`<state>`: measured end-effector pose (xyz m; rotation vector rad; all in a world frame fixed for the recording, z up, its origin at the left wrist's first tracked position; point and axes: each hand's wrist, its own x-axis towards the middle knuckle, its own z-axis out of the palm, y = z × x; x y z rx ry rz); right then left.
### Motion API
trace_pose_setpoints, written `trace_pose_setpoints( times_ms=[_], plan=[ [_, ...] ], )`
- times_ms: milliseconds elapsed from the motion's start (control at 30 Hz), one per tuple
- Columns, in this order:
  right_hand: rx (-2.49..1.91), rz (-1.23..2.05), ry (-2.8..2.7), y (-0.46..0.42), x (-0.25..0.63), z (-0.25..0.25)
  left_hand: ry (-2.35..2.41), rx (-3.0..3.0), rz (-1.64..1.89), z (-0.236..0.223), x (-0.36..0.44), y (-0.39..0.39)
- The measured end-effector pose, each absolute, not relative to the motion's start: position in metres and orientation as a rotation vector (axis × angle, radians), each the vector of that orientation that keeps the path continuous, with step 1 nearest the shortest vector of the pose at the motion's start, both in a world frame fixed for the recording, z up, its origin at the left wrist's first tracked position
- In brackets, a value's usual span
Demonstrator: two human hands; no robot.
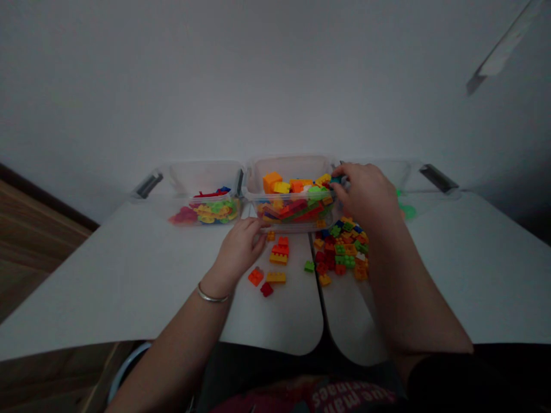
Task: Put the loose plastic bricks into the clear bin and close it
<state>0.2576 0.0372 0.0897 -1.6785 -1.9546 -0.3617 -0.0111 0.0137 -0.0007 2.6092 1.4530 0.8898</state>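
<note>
A small teal plastic brick (pixel 336 180) is pinched in a narrow grip between the fingertips of the right hand (pixel 365 195), and most of it is hidden by the fingers. It is held just over the right side of a clear plastic bin (pixel 293 166), the middle of three set in a row. The right arm is reached forward over the table, with the hand bent downward and the knuckles turned up. The middle bin is filled with mixed bricks in orange, yellow, red and green.

The left hand (pixel 239 249) is placed against the front rim of that bin, its fingers loosely curled. Nothing is seen held in it, but whether the rim is gripped or only touched cannot be told. A thin metal bangle (pixel 213 296) is worn on the left wrist.

A heap of loose bricks (pixel 342 249) is spread on the table just in front of the middle bin and below the right forearm. Several more bricks (pixel 269 264) are scattered nearer the left hand. A clear bin (pixel 202 175) holding red, yellow, green and blue pieces is set to the left, and another clear bin (pixel 379 172) is set to the right, partly hidden by the right hand, with green pieces (pixel 407 211) inside. All of this is laid on a pale table (pixel 107 275) before a white wall (pixel 275 74).
</note>
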Motion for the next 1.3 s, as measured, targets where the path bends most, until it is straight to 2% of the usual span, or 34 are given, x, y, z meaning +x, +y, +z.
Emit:
trace_pose_setpoints(
  times_ms=[367, 933, 1300],
  plan=[
    [-1.563, -0.285, -2.336, 0.045, 0.247, 0.083, 1.442, 2.627, 0.653, -0.008, -0.011, 0.017],
    [-1.451, -0.315, -2.363, 0.047, 0.251, 0.070, 1.455, 2.731, 0.541, -0.008, -0.006, 0.014],
    [-1.269, -0.248, -2.313, 0.030, 0.248, 0.090, 1.546, 2.638, 0.482, -0.009, -0.008, 0.017]
  ],
)
